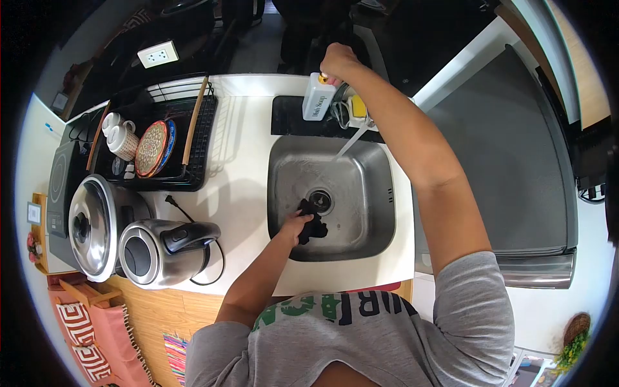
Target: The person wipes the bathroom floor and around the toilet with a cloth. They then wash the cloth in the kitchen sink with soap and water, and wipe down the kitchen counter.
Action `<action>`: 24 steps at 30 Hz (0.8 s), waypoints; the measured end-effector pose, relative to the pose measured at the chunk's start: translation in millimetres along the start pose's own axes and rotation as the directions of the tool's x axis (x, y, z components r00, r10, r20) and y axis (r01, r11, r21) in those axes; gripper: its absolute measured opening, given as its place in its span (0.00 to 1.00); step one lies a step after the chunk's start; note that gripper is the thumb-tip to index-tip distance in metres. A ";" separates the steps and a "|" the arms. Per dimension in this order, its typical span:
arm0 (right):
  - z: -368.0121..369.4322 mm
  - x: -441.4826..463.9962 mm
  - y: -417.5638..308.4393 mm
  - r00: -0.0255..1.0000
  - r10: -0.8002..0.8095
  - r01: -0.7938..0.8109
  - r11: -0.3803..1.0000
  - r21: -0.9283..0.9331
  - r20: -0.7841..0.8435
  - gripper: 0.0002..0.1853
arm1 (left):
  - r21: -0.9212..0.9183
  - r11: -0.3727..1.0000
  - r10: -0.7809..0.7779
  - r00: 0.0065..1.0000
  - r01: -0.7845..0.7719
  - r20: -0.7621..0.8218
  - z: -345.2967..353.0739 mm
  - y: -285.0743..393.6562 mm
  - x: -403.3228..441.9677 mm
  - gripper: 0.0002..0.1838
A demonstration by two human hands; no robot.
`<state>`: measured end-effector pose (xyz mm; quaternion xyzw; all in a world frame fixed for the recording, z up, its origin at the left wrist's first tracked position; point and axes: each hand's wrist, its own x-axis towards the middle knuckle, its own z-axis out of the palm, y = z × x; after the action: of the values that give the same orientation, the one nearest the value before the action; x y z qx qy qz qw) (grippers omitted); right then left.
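Inside the steel sink, my left hand is closed around a crumpled black cloth, just beside the drain. My right hand reaches to the back of the counter and closes on the yellowish top of a white dish soap bottle. The bottle stands upright on a black mat behind the sink. Close to its right are a yellow sponge and a faucet, whose base my right arm partly hides.
A black dish rack at the left holds mugs and patterned plates. Nearer me stand a steel kettle with its cord and a lidded pot. A grey-topped appliance sits to the right of the sink.
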<state>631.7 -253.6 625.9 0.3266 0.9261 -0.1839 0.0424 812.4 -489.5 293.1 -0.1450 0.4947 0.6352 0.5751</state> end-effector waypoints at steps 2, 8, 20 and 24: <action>1.1 2.8 3.4 1.000 -0.007 0.007 1.000 0.016 -0.008 0.10 | -0.026 1.000 0.011 1.000 -0.011 0.017 -4.7 -3.9 7.1 0.35; 2.6 11.7 11.4 0.999 -0.032 0.032 0.999 -0.004 0.023 0.08 | 0.044 0.998 -0.036 0.999 0.037 -0.038 13.9 15.3 -22.6 0.30; 65.4 -120.3 194.8 0.686 0.072 0.495 0.683 0.536 -0.724 0.13 | -0.051 0.992 0.122 0.957 -0.112 0.264 34.9 45.1 -71.8 0.24; 202.9 -196.1 216.4 0.914 0.186 -0.406 0.453 0.794 0.361 0.30 | -0.060 0.992 0.124 0.933 -0.110 0.337 59.3 66.1 -91.3 0.27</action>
<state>911.0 -288.3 408.7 0.4386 0.6302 -0.6407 0.0102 804.5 -485.9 420.1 -0.0147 0.3830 0.6935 0.6100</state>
